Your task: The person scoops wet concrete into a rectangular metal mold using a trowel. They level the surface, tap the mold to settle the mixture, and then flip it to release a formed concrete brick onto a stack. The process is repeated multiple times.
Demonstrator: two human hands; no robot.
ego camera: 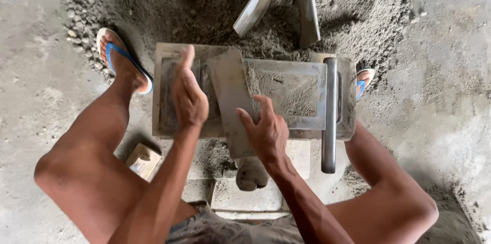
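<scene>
no packages, labels, signs, screens

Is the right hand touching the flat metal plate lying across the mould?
Touching. The head view shows the right hand with its fingers spread flat on the metal plate lying across the mould, no gap visible.

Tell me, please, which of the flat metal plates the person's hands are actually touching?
The plate lying across the mould: the right hand rests on its near end. The two other plates stand stuck in the sand heap beyond, untouched.
</scene>
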